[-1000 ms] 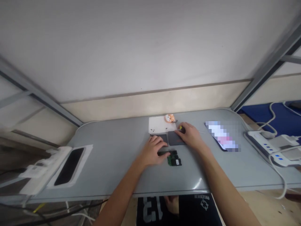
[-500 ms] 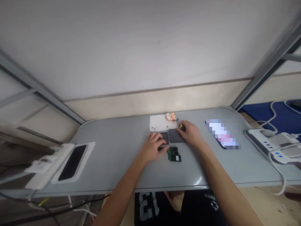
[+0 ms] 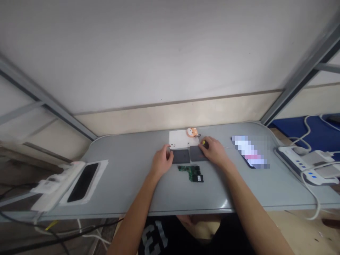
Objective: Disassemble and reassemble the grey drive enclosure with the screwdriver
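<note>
My left hand rests at the left edge of a dark flat case half, its thumb and fingers apart at the corner. My right hand is closed around a screwdriver with a yellow end; a thin shaft sticks out on the hand's far side. That hand also lies on the right part of a second dark case half, partly covering it. In front of both pieces is a green circuit board with black parts and a white label. Behind them a white sheet bears several tiny dark screws.
An orange-and-white animal-face trinket sits on the sheet. To the right lie a lit phone, blurred out, and a power strip with cables. At left, a black phone lies on a white box beside another power strip.
My left hand has moved left, off the left case half and away from the circuit board, uncovering both. My right hand stays in place with the screwdriver.
</note>
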A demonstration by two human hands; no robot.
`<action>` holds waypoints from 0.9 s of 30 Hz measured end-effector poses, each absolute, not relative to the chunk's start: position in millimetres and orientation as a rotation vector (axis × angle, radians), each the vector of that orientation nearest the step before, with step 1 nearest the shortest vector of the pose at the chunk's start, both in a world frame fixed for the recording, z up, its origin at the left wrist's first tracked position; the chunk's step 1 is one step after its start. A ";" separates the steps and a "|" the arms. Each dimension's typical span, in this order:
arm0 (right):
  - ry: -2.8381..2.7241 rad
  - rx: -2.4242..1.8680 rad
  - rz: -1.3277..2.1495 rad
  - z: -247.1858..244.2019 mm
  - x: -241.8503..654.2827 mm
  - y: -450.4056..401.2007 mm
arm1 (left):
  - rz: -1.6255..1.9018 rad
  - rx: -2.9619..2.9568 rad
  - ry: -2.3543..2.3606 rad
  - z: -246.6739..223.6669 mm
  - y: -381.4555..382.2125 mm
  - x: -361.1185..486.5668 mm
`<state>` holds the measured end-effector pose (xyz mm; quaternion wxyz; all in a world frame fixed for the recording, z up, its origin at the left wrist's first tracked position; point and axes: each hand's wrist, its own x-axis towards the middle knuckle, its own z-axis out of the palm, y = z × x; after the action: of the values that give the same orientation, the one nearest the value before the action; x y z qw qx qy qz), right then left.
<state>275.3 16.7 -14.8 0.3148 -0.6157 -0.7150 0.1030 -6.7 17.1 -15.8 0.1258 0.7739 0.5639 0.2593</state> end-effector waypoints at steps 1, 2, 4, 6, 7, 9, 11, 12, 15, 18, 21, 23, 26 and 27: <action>-1.885 -1.625 0.268 -14.9 275.7 16.8 | 0.759 2.230 1.644 -16.0 17.1 -6.4; -1.888 -1.627 0.260 -14.8 276.1 16.9 | 0.764 2.208 1.643 -16.1 17.0 -6.3; -1.896 -1.631 0.251 -13.9 276.8 16.6 | 0.772 2.178 1.636 -16.4 17.0 -6.3; -1.904 -1.635 0.259 -12.3 277.0 16.0 | 0.779 2.169 1.627 -17.1 16.9 -6.5; -1.907 -1.640 0.262 -11.5 277.0 15.6 | 0.784 2.168 1.626 -17.5 16.8 -6.6; -1.909 -1.655 0.257 -10.0 277.0 14.9 | 0.793 2.174 1.624 -18.2 16.5 -6.6; -1.913 -1.664 0.243 -8.9 276.9 14.3 | 0.801 2.183 1.623 -18.5 16.2 -6.3; -1.913 -1.667 0.236 -8.5 276.9 14.1 | 0.805 2.186 1.626 -18.4 16.1 -6.1; -1.902 -1.679 0.240 -7.6 277.1 13.5 | 0.803 2.183 1.618 -18.0 16.0 -5.8; -1.893 -1.681 0.249 -7.2 277.2 12.9 | 0.823 2.169 1.593 -17.7 15.8 -5.7; -1.885 -1.666 0.243 -8.1 277.0 13.0 | 0.857 2.168 1.585 -17.2 15.4 -5.1; -1.875 -1.662 0.242 -9.3 276.8 13.3 | 0.862 2.168 1.575 -16.7 15.1 -4.5; -1.848 -1.667 0.253 -11.0 277.9 13.6 | 0.853 2.157 1.565 -16.6 15.0 -4.2; -1.841 -1.671 0.263 -11.1 278.7 13.6 | 0.849 2.153 1.563 -16.8 15.2 -4.5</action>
<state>278.7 13.6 -11.1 0.3154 -0.6344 -0.6987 0.0998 -4.5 15.2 -16.8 0.1734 0.7592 0.5513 0.2994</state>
